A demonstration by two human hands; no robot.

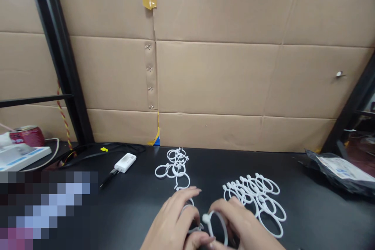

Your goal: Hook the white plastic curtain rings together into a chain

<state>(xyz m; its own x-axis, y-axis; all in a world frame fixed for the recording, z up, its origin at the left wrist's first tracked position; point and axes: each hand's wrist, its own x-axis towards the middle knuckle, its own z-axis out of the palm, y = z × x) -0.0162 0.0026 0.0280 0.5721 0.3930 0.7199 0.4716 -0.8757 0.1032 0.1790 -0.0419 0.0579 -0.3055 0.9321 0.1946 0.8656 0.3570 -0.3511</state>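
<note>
White plastic curtain rings lie in two groups on the black tabletop. My right hand [238, 220] is closed around one white ring [224, 226], which stands upright with its round knob toward the left. My left hand [177, 218] has curled fingers, and its thumb presses near the lower end of that ring. Partly hidden under the left fingers is another white ring, of which only pieces show. Beyond the left hand lies a loose cluster of open-ended rings [183, 180]. A denser pile of knobbed rings [271, 211] rests just right of the right hand.
A white adapter [125, 163] with a black plug sits at the left back. Cables [117, 146] run along the cardboard wall [211, 78]. A power strip [32, 156] and a red can [29, 136] stand far left. A dark plastic bag [340, 172] lies far right.
</note>
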